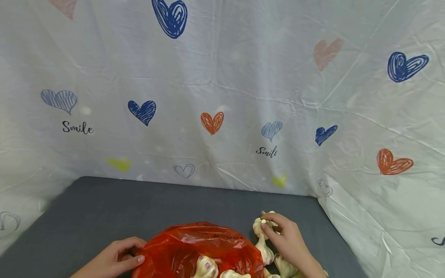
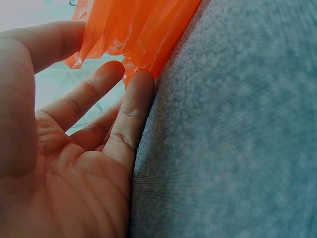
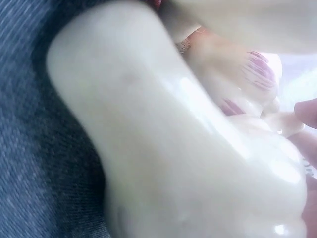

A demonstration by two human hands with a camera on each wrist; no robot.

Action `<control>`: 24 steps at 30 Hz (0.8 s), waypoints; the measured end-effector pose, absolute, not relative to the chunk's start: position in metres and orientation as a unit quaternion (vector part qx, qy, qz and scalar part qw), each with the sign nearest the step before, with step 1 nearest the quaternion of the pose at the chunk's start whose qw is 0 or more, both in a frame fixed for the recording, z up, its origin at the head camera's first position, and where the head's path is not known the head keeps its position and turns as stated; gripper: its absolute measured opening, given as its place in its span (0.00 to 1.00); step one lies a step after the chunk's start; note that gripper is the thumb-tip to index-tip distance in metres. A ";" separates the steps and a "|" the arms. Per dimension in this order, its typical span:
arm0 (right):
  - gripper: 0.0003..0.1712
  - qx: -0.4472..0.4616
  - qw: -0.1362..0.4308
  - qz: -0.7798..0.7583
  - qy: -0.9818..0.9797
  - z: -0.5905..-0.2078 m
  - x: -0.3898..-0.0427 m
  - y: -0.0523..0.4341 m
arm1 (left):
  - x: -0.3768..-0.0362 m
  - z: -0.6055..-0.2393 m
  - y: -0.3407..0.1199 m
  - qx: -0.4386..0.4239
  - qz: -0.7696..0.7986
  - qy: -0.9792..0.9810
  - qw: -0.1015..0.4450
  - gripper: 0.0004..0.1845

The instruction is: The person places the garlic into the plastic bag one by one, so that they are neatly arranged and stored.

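A red plastic bag [image 1: 194, 243] lies open at the table's near edge with garlic bulbs [image 1: 206, 266] inside. My left hand [image 1: 137, 251] holds the bag's left rim between thumb and fingertips; in the left wrist view the fingers [image 2: 133, 99] touch the bag's [image 2: 138, 29] folds. To the right of the bag sits a heap of loose garlic [image 1: 265, 253]. My right hand [image 1: 265, 224] reaches over it and pinches the top garlic bulb [image 1: 258, 227]. The right wrist view is filled by a blurred pale bulb [image 3: 163, 139], with purple-streaked garlic [image 3: 247, 79] behind it.
The grey cloth-covered table [image 1: 104, 208] stretches left and back from the bag. A white sheet printed with hearts [image 1: 222, 96] walls in the back and both sides, close to the garlic heap on the right.
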State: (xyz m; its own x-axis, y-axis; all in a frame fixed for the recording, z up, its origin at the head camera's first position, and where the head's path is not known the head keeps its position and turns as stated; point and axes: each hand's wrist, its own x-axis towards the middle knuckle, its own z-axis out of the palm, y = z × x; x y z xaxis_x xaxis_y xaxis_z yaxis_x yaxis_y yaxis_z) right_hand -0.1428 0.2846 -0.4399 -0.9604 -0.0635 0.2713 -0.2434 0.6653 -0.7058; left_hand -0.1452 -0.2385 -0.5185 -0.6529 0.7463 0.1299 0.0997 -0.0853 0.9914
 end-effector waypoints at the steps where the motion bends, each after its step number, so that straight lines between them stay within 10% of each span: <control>1: 0.08 0.086 0.114 0.399 -0.906 -0.440 -0.143 0.285 | -0.145 -0.518 -0.238 0.332 0.655 0.631 0.248 0.18; 24: 0.10 0.097 0.133 0.409 -0.897 -0.432 -0.139 0.286 | -0.145 -0.517 -0.239 0.322 0.655 0.634 0.254 0.18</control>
